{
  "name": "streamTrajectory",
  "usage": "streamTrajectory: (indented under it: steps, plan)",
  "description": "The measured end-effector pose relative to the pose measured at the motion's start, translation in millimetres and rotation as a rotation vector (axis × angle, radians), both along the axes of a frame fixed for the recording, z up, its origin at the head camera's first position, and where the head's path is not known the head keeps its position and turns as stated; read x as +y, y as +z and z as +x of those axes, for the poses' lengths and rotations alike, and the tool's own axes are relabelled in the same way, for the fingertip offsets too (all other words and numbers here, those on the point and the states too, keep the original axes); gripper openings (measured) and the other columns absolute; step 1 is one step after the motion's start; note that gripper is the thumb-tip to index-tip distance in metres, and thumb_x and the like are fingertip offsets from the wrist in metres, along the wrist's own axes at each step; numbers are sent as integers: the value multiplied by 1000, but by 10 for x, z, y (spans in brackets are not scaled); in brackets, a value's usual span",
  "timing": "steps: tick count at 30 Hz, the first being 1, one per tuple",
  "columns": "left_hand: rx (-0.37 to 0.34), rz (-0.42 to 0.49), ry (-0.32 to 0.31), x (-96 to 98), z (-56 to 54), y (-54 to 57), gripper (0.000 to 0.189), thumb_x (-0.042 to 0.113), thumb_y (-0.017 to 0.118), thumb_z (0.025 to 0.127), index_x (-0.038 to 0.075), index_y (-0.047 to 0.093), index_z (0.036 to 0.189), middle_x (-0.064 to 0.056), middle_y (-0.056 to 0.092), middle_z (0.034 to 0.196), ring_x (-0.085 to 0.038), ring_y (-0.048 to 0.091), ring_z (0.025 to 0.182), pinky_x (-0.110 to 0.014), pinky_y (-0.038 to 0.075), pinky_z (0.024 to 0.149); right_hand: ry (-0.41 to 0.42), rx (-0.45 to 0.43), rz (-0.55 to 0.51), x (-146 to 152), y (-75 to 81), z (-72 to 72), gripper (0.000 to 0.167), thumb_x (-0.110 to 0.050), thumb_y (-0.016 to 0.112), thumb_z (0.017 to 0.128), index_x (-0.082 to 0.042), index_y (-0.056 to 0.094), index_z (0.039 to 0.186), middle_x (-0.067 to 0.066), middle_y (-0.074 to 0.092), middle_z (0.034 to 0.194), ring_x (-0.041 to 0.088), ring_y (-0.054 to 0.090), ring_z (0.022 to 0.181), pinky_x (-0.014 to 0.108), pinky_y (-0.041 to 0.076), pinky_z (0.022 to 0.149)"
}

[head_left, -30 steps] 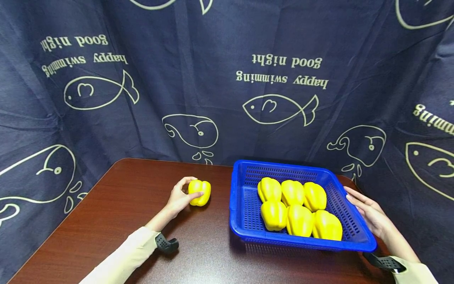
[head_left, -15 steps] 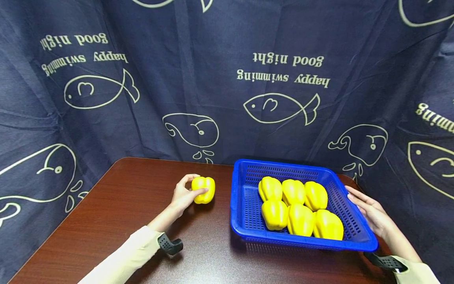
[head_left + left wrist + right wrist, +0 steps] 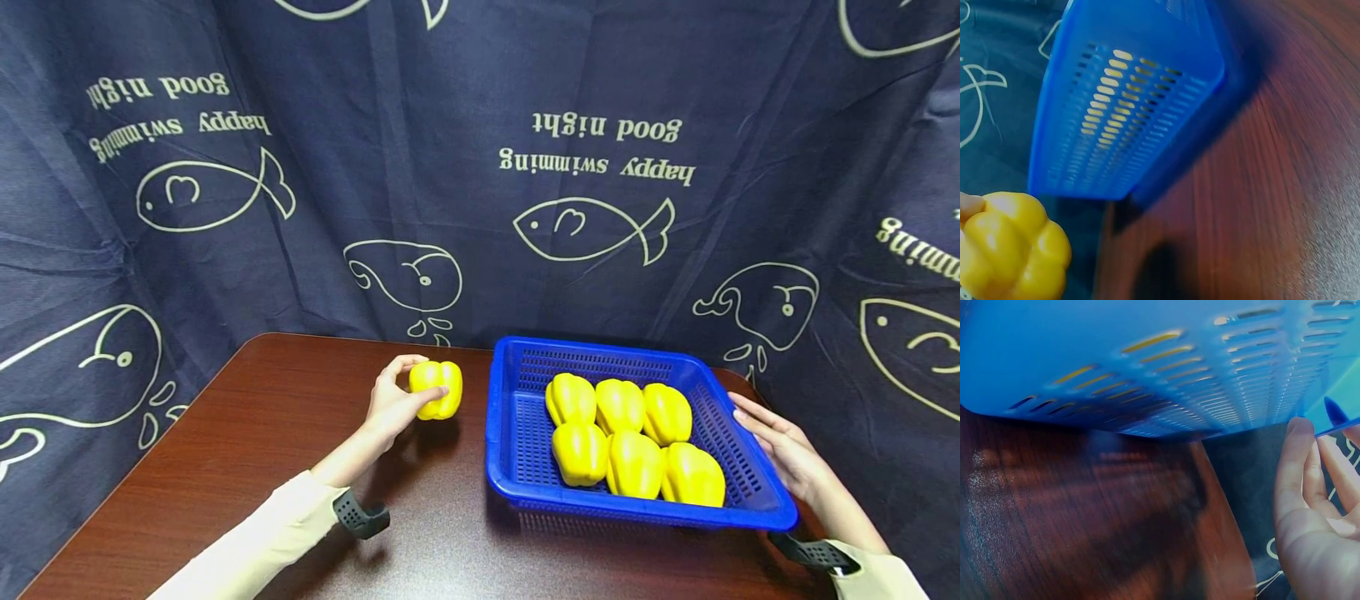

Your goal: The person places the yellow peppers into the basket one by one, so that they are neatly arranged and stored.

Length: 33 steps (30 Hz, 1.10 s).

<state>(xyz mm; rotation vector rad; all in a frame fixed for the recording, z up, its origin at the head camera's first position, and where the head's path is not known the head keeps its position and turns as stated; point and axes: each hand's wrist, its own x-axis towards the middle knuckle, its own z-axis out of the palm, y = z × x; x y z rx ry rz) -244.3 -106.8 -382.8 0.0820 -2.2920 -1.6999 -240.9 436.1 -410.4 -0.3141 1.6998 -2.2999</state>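
Observation:
My left hand point(image 3: 393, 406) grips a yellow bell pepper point(image 3: 437, 390), thumb on its near side, holding it above the table to the left of the blue basket point(image 3: 491, 442). In the left wrist view the held pepper point(image 3: 1013, 250) fills the lower left corner, beside the basket's slotted wall point(image 3: 1110, 119). Several other yellow peppers point(image 3: 634, 467) lie in two rows inside the basket. My right hand point(image 3: 787, 454) holds the basket's right rim. The right wrist view has its fingers point(image 3: 1297, 462) against the outer wall under the rim, with another fingertip at the rim's edge.
The brown wooden table point(image 3: 247, 433) carries the basket on its right half. A dark blue curtain point(image 3: 465, 167) with fish and whale outlines hangs behind the table and along both sides. Bare tabletop lies between the left forearm and the basket.
My left hand has lifted the pepper off the table and moved it slightly right and away from me. The right hand, the basket and the peppers in it have stayed put.

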Motion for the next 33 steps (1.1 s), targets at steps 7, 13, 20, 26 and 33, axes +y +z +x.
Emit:
streamTrajectory:
  steps: [7,13,20,26,33]
  plan:
    - [29,55,-63,125,41,143,49,11,82,69,11,62,114,-14,59,111,-24,62,78,-24,50,68,-4,-9,14,15,-7,0,43,-9,34,104,-33,66,121,-9,71,110,12,71,95,27,58,78]
    - [49,75,-91,231,63,262,49,12,81,69,10,62,114,-15,59,111,-20,62,75,-23,53,67,1,-2,26,19,-5,-8,43,-10,35,104,-34,65,121,-9,71,111,12,70,95,27,58,78]
    - [63,68,-120,331,45,417,50,13,81,69,11,61,114,-15,60,112,-24,64,75,-26,55,67,-2,4,38,17,-5,-23,43,-10,35,104,-34,65,121,-10,71,111,11,70,96,26,57,78]
    - [64,37,-130,430,-7,553,51,15,82,67,12,62,114,-14,61,113,-24,63,79,-23,52,65,12,24,24,15,-7,-25,43,-8,34,104,-33,65,122,-10,71,112,10,70,97,25,57,79]
    - [51,57,-167,612,-67,658,50,15,82,67,12,64,113,-14,62,113,-23,62,79,-22,50,65,2,14,19,11,3,-31,44,-8,34,104,-33,65,121,-9,71,111,11,70,96,25,57,78]
